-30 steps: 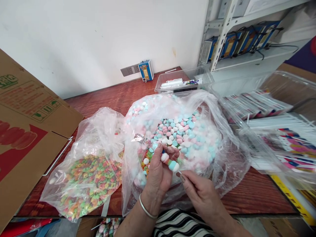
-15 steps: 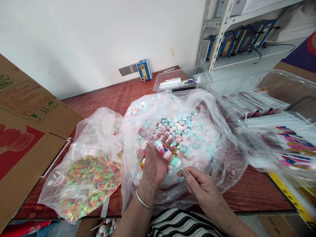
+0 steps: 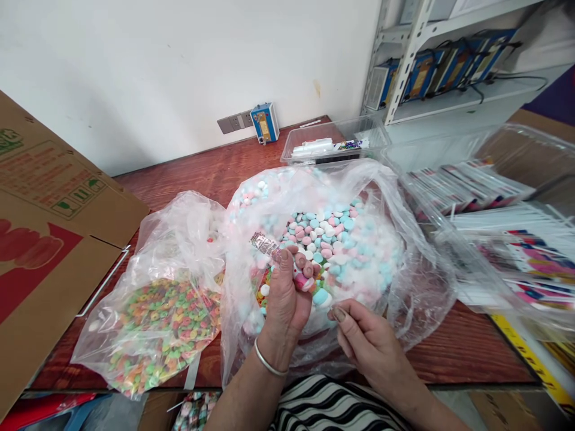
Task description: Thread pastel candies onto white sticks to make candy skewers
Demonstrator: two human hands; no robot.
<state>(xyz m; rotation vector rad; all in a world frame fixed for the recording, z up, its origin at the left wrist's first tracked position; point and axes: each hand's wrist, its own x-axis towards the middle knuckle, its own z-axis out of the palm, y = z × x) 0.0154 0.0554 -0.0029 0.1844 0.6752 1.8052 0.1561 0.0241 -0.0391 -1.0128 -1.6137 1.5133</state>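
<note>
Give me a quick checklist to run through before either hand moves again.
1. Left hand has a grip on the printed packet: ok, fingers curled around it.
2. Right hand holds something: cannot tell; thumb and forefinger are together, but nothing clearly shows between them.
3. Large bag open: ok, pastel sweets show uncovered.
4. Blue-and-white pieces below the left hand's fingers secured: cannot tell, their support is hidden.
5. Bag of ring-shaped pieces clear of both hands: ok, apart on the left.
</note>
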